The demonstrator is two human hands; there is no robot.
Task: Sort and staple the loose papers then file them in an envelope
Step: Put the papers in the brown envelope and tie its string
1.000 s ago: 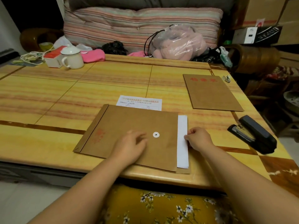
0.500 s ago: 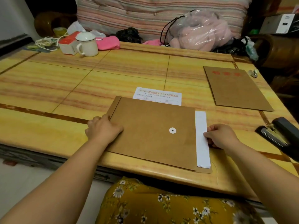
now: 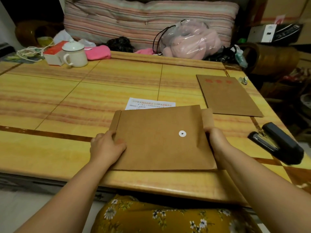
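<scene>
**Both hands gripping the brown envelope at the near table edge**

Head view: the left hand [image 3: 106, 147] is gripping the left end of a brown kraft envelope [image 3: 161, 140], thumb lying on its top face and the other fingers hidden under it. The right hand [image 3: 217, 140] is grasping the right end, just below the envelope's open flap [image 3: 207, 117]; its fingers are curling round the edge and are mostly out of sight. The envelope is lying near the near edge of the yellow striped table [image 3: 50, 106], its white string button [image 3: 182, 133] facing up toward the right side. A printed sheet [image 3: 149, 104] is peeking out from behind the envelope's far edge. A second brown envelope [image 3: 227, 95] with red print is lying flat further right and farther away, well apart. A black stapler [image 3: 279, 143] is sitting at the right edge of the table. At the far left, a white lidded mug [image 3: 74, 54] is standing beside a red-and-white box [image 3: 54, 53].
</scene>
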